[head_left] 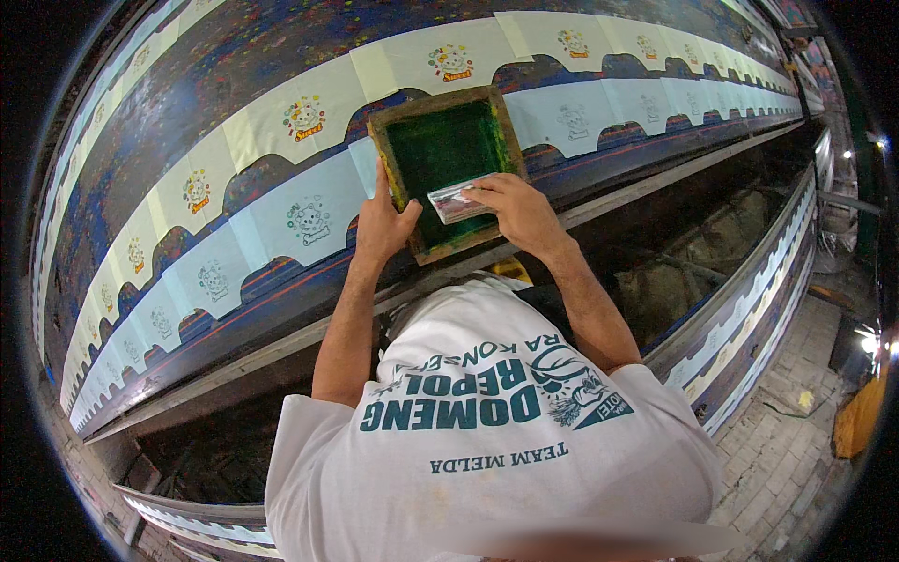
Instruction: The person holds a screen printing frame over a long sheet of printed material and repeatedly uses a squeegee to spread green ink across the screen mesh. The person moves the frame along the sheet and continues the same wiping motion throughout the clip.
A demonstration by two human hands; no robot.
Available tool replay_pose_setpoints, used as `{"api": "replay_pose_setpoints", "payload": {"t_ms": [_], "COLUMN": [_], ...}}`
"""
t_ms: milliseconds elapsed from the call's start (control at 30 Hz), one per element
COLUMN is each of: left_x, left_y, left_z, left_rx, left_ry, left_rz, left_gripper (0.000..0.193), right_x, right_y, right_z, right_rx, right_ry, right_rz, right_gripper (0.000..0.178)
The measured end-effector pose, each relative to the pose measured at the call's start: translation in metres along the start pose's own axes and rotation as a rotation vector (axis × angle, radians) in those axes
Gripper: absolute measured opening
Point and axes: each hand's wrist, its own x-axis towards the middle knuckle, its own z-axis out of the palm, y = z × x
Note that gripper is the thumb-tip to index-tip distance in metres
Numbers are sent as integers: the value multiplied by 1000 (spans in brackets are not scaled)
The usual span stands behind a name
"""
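A wooden-framed printing screen (512, 140) with dark green mesh lies tilted over a row of pale blue fabric pieces (267, 225) on the long table. At its left side my left hand (386, 221) grips the frame, index finger along the outer edge and thumb on the near part. My right hand (518, 215) is closed on a squeegee (452, 202) with a shiny silver surface, held low on the mesh near the frame's bottom right. Part of the squeegee is hidden under my fingers. Green outline prints show on the blue pieces beside the screen.
Farther back runs a row of cream fabric pieces (361, 75) with coloured prints. The dark tabletop (272, 47) is speckled with paint. A ledge (234, 367) borders the table's near side. Another table with fabric pieces (740, 328) stands at right, above a tiled floor (758, 459).
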Motion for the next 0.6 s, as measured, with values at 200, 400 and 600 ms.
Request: {"api": "replay_pose_setpoints", "payload": {"t_ms": [200, 400, 600], "left_x": [0, -2, -3], "left_y": [-3, -6, -10], "left_z": [4, 8, 11], "left_rx": [0, 40, 40], "left_ry": [24, 75, 104], "left_rz": [-3, -73, -112], "left_gripper": [104, 100, 94], "right_x": [9, -29, -13], "right_y": [9, 20, 150], "right_z": [-22, -27, -72], "right_rx": [3, 166, 316], "right_ry": [-140, -219, 29], "right_rz": [-30, -218, 158], "right_gripper": [44, 47, 44]}}
